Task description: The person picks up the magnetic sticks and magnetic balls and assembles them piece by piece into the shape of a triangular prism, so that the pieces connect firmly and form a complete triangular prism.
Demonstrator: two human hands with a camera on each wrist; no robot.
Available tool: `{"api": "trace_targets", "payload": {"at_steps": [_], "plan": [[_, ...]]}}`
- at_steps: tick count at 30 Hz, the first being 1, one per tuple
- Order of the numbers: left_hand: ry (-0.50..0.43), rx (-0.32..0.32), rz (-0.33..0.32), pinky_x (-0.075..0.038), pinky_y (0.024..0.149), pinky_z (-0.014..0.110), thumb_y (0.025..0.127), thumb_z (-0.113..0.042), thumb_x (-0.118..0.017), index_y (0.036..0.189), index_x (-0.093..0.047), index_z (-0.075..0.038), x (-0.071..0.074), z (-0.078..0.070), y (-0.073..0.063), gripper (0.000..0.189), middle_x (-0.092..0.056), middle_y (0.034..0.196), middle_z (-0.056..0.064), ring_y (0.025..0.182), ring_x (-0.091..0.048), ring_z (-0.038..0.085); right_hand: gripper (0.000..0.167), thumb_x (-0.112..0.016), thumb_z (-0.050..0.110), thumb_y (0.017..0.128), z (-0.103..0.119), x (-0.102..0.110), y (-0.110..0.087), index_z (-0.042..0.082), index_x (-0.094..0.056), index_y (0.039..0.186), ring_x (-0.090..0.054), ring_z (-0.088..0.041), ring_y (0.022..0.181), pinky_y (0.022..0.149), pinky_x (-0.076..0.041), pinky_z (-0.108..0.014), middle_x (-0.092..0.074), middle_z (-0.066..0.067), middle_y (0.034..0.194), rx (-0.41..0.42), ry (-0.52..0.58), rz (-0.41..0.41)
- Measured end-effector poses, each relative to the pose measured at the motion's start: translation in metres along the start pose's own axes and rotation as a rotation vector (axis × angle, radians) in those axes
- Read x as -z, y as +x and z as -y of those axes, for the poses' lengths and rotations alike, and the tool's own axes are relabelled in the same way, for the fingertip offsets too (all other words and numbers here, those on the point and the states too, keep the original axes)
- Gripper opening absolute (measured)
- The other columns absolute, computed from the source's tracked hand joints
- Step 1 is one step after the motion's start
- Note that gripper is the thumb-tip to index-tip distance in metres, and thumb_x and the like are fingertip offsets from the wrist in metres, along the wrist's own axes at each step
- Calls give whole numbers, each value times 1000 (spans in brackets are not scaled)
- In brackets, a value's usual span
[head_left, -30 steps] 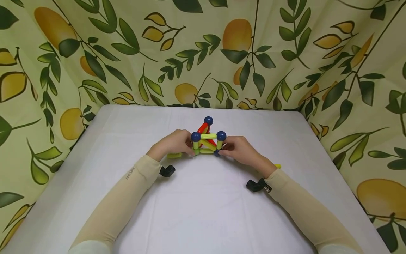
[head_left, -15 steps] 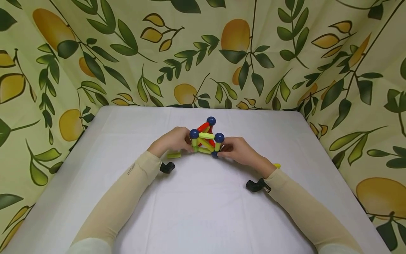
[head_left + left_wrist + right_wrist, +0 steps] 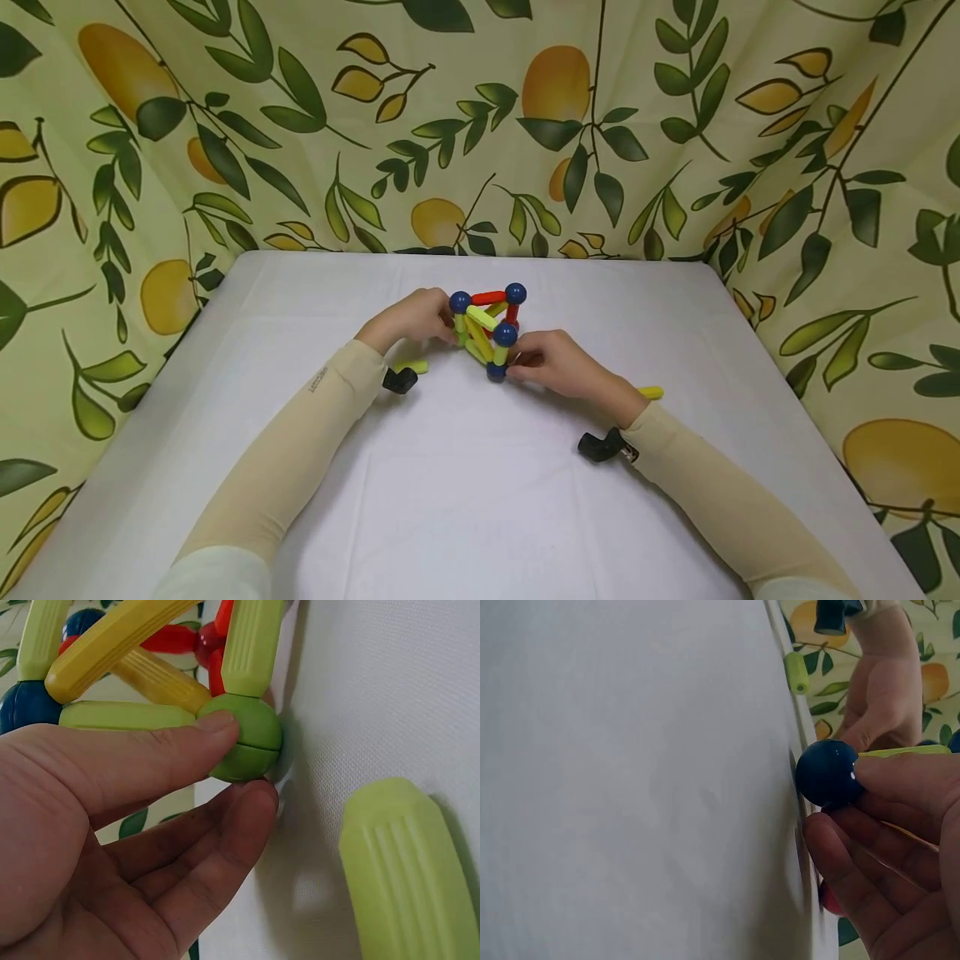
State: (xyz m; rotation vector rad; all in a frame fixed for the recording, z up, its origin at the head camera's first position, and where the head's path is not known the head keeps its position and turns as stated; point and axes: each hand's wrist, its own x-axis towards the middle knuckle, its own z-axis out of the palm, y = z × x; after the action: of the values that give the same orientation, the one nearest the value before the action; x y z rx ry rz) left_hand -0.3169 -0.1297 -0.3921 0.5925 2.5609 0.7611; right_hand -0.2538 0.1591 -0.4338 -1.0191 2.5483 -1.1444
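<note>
A frame of magnetic rods and balls (image 3: 480,336) stands toward the back of the table, made of light green, yellow and red rods with blue balls at its upper corners. At its left lower corner, my left hand (image 3: 416,318) pinches a green ball (image 3: 259,731) between thumb and fingers. My right hand (image 3: 558,364) has thumb and fingertips on a blue ball (image 3: 825,774) at the lower corner nearest me. A red ball (image 3: 208,646) shows deeper in the frame in the left wrist view, partly hidden by rods.
One loose light green rod (image 3: 412,366) lies beside the left wrist. Partly behind the right wrist is a loose yellow rod (image 3: 651,392). White cloth covers the table (image 3: 465,492), and a fruit-patterned curtain (image 3: 480,167) hangs behind and at both sides.
Between both hands the frame has turned clockwise as seen from above. Its red side swung right, the right corner came nearer me, and the left hand moved slightly back.
</note>
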Motion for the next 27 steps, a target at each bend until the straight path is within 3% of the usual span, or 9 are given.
{"api": "trace_targets", "payload": {"at_steps": [10,17,22,27], "plan": [[-11,32,-6,-54,103,45,95,-8,-84,120,-77,4,1,-4,9,29,-77,120,16,103,-69,29,20,-79,7,98,14,-10,-1,8,-80,118,-71,-15,99,90,-61,-32,-77,1,112,39,13,51],[-16,2,-10,-51,107,48,95,-7,-83,122,-77,4,4,-4,15,30,-76,123,17,114,-69,32,33,-78,13,100,22,-15,0,5,-76,132,-69,-15,101,89,-60,-30,-74,-4,126,76,-74,91],[-4,-18,-12,-52,106,48,95,-4,-80,122,-77,5,5,-3,19,29,-77,121,17,115,-70,33,41,-77,16,101,30,-22,2,3,-72,140,-66,-13,96,87,-58,-28,-71,-5,134,85,-119,113],[8,-38,-29,-53,101,46,94,-2,-76,120,-78,5,4,-2,24,27,-78,115,16,107,-69,30,47,-78,19,101,38,-28,4,2,-69,144,-62,-12,87,79,-56,-28,-69,-5,133,70,-167,126]]}}
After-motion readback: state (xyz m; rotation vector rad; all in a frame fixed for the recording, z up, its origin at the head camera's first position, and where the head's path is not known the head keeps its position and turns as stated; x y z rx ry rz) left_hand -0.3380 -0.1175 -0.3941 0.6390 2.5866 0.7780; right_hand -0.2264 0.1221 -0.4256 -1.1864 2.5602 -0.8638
